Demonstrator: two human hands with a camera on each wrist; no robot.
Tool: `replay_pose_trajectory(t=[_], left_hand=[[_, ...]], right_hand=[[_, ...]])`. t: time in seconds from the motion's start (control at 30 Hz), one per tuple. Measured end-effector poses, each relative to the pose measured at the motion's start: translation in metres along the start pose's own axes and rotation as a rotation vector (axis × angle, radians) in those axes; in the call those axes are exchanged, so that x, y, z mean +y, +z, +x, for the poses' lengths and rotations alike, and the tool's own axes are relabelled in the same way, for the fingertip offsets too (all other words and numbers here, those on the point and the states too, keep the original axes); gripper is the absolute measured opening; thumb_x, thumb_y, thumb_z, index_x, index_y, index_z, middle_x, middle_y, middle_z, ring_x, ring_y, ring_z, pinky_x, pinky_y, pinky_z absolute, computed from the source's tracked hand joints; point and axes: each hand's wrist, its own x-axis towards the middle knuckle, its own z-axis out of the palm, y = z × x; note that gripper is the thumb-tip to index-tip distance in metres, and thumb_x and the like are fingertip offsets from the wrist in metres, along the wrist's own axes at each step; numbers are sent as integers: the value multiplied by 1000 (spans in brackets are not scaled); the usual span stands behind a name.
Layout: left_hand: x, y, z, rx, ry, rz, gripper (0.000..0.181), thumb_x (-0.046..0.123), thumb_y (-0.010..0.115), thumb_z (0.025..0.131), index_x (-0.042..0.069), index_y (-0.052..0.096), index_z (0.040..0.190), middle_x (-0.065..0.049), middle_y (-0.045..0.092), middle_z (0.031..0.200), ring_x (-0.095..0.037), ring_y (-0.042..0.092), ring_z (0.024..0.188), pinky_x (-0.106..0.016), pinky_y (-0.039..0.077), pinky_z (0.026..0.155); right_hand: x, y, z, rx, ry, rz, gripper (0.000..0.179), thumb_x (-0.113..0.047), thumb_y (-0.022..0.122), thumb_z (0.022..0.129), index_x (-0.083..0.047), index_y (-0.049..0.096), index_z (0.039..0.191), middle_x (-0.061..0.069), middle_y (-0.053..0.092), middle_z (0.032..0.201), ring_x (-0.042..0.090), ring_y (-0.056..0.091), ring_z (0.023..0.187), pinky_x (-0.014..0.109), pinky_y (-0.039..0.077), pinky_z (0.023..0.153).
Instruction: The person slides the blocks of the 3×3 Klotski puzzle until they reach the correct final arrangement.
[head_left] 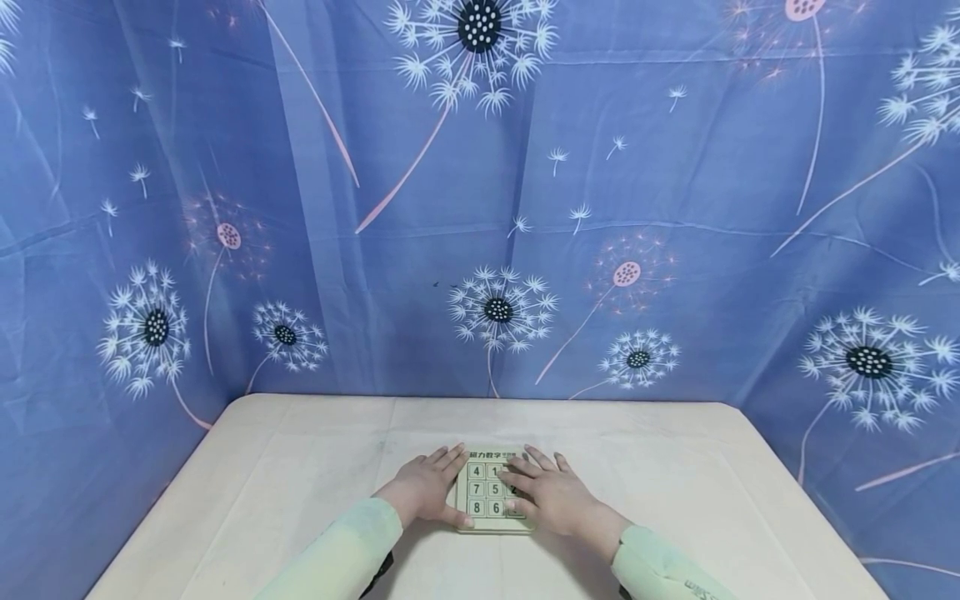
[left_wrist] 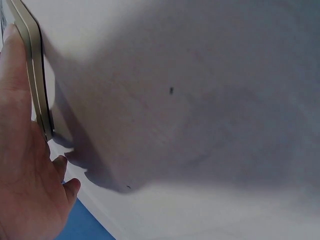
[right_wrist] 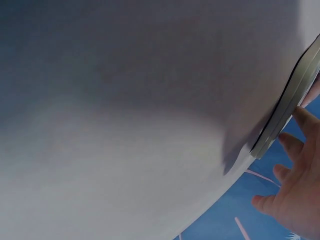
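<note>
A pale green sliding number puzzle (head_left: pixel 496 523) lies flat on the table, its black-numbered square tiles set in rows. My left hand (head_left: pixel 429 487) holds it along the left side, thumb at the near corner and fingers at the far one. In the left wrist view that thumb (left_wrist: pixel 14 75) reaches over the puzzle's edge (left_wrist: pixel 36 75). Over the right column of tiles my right hand (head_left: pixel 558 497) spreads its fingers, hiding some numbers. The right wrist view has the fingers of this hand (right_wrist: pixel 302 175) extended by the puzzle's side (right_wrist: pixel 287 107).
The cream-coloured table (head_left: pixel 300 467) surrounds the puzzle, with its rounded far corners in view. Blue cloth (head_left: pixel 420 333) printed with dandelions hangs behind it and along both sides. Both forearms, in light green sleeves (head_left: pixel 345 546), come in from the near edge.
</note>
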Motion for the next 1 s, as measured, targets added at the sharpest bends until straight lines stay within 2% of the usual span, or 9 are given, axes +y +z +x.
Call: replay_pose_trajectory(t=[0.37, 0.67, 1.0], left_hand=[[1, 0, 0, -10, 3, -2, 110, 79, 65, 78, 19, 30, 163, 5, 23, 173, -21, 29, 159, -43, 33, 129], [-1, -5, -3, -10, 4, -13, 109, 78, 66, 80, 18, 29, 163, 4, 22, 173, -21, 28, 159, -42, 32, 130], [0, -2, -3, 2, 21, -50, 109, 75, 69, 79, 17, 29, 163, 2, 23, 173, -23, 28, 159, -44, 32, 130]], right_hand=[[0, 1, 0, -3, 5, 9, 55, -53, 50, 103, -22, 57, 147, 7, 49, 160, 42, 33, 154, 74, 24, 122], [2, -6, 1, -4, -12, 9, 54, -52, 48, 104, -22, 56, 147, 8, 47, 161, 44, 32, 154, 76, 24, 121], [8, -11, -23, 15, -40, -8, 52, -48, 49, 105, -18, 57, 147, 12, 49, 159, 47, 36, 151, 80, 29, 115]])
